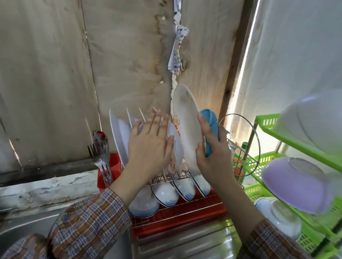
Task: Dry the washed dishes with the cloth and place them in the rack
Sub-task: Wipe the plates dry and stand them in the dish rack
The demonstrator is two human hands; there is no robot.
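The right hand (210, 156) grips a white plate (186, 126) by its right rim, fingers curled onto the near face, with a blue cloth (209, 122) bunched between palm and the plate's back. The plate stands on edge, tilted, at the right end of the wire rack (183, 173). Its lower rim is down at the wire teeth, but I cannot tell whether it rests in a slot. It bears a small coloured flower print near the top, with no legible writing. The left hand (148, 146) is flat, fingers straight and slightly spread, pressed against the white plates (119, 131) standing in the rack's back row, the thumb lying along the rim of the nearest one. That plate has an orange pattern, partly hidden. Along the rack's front edge, blue-rimmed white bowls (164, 193) lean in a row. The rack sits on a red tray (180, 221) on the steel counter beside the sink (17, 236). At the rack's left end a red holder (114, 163) carries forks (105, 165) and a spoon (100, 137). Off the rack's right end stands a green-capped bottle (239, 164) with an orange and red label, too blurred to read. Further right, a green shelf (298, 142) holds an upturned purple bowl (295, 184) on its middle tier. Paper strips (177, 49) with handwriting hang on the wall (121, 45) above the rack; the words cannot be made out.
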